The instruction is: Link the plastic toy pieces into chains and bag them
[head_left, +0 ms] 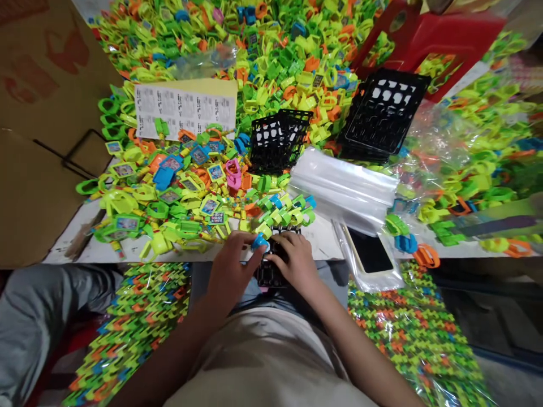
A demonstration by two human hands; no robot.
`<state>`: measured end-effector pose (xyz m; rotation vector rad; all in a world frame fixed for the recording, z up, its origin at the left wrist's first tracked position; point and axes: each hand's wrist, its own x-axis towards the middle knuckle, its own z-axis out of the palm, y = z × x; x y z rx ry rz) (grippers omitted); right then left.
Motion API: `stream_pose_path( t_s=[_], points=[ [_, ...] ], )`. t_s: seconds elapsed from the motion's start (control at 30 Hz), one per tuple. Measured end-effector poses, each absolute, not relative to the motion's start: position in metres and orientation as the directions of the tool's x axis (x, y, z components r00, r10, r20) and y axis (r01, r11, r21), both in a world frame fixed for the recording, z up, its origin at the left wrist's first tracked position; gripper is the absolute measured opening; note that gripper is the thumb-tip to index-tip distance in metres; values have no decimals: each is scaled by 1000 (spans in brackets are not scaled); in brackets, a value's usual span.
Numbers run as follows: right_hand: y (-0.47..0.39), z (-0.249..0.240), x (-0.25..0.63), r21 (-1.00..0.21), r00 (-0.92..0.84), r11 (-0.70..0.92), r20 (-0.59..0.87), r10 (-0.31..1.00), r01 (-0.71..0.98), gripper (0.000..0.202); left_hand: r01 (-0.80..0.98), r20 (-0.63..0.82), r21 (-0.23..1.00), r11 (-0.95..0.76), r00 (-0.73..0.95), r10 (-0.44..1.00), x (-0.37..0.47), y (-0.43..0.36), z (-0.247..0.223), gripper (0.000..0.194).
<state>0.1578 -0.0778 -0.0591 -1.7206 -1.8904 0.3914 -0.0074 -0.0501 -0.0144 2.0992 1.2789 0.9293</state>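
Note:
My left hand [235, 261] pinches a small blue plastic toy watch [260, 242] between thumb and fingers at the table's front edge. Under it lies a black plastic tray [268, 273] with slots, partly over the edge above my lap. My right hand [295, 261] grips this tray, fingers bent over its right side. Green, yellow and blue toy watches [282, 212] stand in rows at the tray's far end. Loose toy watches [161, 212] in several colours lie heaped to the left of my hands.
Black trays [375, 116] are stacked at the back right, more [278, 138] in the middle. Clear plastic bags [343, 183] lie right of centre, near a bagged phone [368, 249]. A sticker sheet [186, 110], cardboard box [46, 130] and red stool [458, 39] border the pile.

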Motion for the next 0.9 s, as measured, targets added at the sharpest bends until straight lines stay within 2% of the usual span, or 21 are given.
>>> stream_pose_path(
  t_s=[0.2,0.27,0.33,0.43,0.5,0.57,0.7,0.8,0.9],
  points=[
    [-75,-69,162,-491,-58,132,163,985,861,33,514,204,778,-361,337,919,-6,-50,-24,24],
    [-69,-69,166,-491,-82,156,169,982,857,33,542,190,761,-356,339,921,-11,-51,-26,29],
    [-65,-65,171,-505,-101,194,206,973,841,32,606,239,686,-403,335,911,-22,-51,-26,27],
    [-69,-52,175,-557,-61,217,285,956,802,22,766,333,484,-424,287,898,-55,-44,-20,17],
    [-77,-41,171,-601,-53,241,312,948,762,17,867,367,356,-348,213,906,-82,-35,-14,17],
    [-87,-31,161,-643,-123,309,317,940,700,29,930,368,275,-244,132,920,-108,-25,-8,22],
    [-101,-21,129,-690,-357,434,265,896,579,42,978,251,160,-132,89,964,-133,-7,-4,35],
    [-102,-19,109,-681,-468,472,211,858,559,43,974,133,96,-207,193,972,-132,4,-7,44],
    [-95,-13,100,-680,-509,447,125,852,581,36,950,66,114,-290,284,956,-130,12,-6,35]
  ],
)
